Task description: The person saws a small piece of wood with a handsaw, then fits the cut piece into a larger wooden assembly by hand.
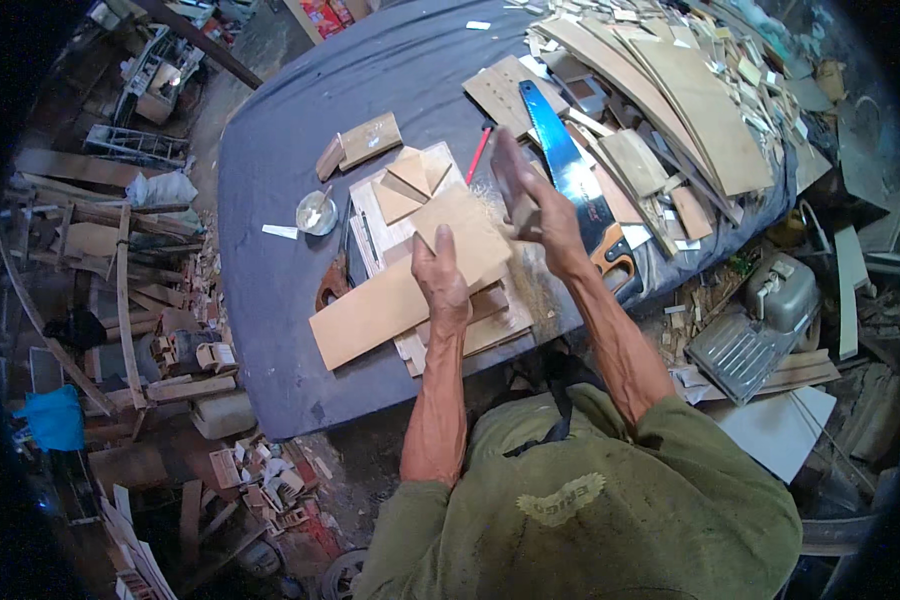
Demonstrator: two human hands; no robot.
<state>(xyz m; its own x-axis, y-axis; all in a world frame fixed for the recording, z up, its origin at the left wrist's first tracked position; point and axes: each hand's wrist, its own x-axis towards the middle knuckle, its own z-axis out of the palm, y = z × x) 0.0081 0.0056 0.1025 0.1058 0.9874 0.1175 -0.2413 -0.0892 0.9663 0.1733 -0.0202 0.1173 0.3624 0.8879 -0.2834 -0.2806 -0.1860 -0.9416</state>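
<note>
My left hand [440, 283] grips a flat light-brown wooden board [365, 318] near its middle, the thumb lying on its upper face. The board is held at a slant above a low stack of wood pieces. In my right hand [553, 228] is a dark brown block [513, 175], smeared by motion, beside the board's right end. Whether the two touch I cannot tell. Under and behind the board lie a pale panel [438, 160] and small triangular wood pieces [402, 185]. Sawdust [545, 290] covers the cloth below my right hand.
A dark cloth [280, 180] covers the table. On it are a handsaw [567, 160] with a blue blade, a red pencil [479, 155], a small jar [316, 214] and another saw's wooden handle [332, 284]. Offcuts [670, 90] heap at far right; a metal sink [760, 325] stands beyond the table.
</note>
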